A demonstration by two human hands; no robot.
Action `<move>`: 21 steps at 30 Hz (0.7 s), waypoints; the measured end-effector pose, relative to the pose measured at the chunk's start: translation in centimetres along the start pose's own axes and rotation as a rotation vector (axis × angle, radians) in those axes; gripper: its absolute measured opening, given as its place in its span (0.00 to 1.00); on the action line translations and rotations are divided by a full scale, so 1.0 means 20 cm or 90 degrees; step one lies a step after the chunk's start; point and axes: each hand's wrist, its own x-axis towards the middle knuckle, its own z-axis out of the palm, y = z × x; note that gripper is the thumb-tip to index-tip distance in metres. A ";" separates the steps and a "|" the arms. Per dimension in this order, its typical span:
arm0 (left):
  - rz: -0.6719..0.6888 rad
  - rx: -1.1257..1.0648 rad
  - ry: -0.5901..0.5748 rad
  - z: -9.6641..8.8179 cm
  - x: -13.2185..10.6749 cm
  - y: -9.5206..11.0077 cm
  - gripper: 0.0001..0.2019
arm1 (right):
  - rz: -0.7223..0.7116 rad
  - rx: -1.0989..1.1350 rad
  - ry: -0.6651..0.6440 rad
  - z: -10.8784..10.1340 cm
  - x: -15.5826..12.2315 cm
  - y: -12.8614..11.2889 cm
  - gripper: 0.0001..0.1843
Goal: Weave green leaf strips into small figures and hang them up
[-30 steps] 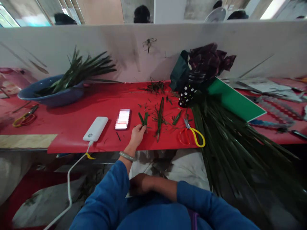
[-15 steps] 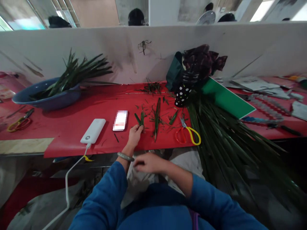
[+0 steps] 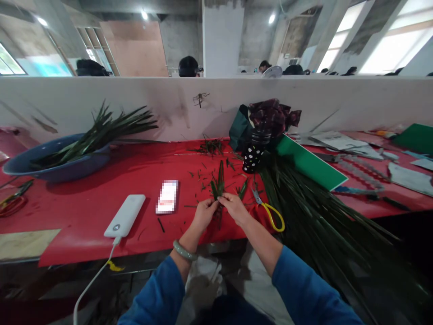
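Observation:
My left hand [image 3: 204, 215] pinches a short piece of green leaf [image 3: 214, 190] over the front of the red-covered table. Fingers of my right hand [image 3: 236, 209] are closed at the base of the same piece, touching my left fingertips. Just behind it a longer leaf strip [image 3: 221, 173] points away from me; where it ends is hidden by my hands. Leaf scraps [image 3: 241, 189] lie to the right of my hands. Scissors [image 3: 270, 215] with yellow and red handles rest at the table's right front, beside a large bundle of long leaves [image 3: 314, 212].
A blue basin [image 3: 64, 164] with cut leaves stands at the left. Nearer are a white power bank [image 3: 126, 215] with a cable and a phone [image 3: 167, 197]. A flowered black container [image 3: 253, 158] and a green board [image 3: 309, 162] stand right, below a low white wall [image 3: 135, 97].
My right hand has come up from my lap to meet my left at the leaf piece. My left hand has shifted right with the piece. The camera view has tilted upward.

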 end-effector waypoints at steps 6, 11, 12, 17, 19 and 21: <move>0.068 0.443 0.107 -0.06 0.18 0.00 0.17 | 0.154 0.218 0.175 -0.16 0.29 0.01 0.06; -0.043 0.735 0.056 -0.01 0.34 0.00 0.18 | 0.214 0.226 0.174 -0.15 0.43 0.12 0.04; -0.056 0.753 0.045 0.00 0.36 0.00 0.19 | 0.216 0.234 0.175 -0.14 0.44 0.14 0.04; -0.066 0.724 0.046 0.04 0.41 -0.03 0.18 | 0.203 0.288 0.197 -0.09 0.46 0.16 0.05; -0.046 0.654 0.057 0.02 0.42 -0.05 0.13 | 0.188 0.313 0.204 -0.08 0.46 0.14 0.05; -0.009 0.544 0.075 0.00 0.43 -0.06 0.09 | 0.171 0.345 0.204 -0.07 0.46 0.12 0.07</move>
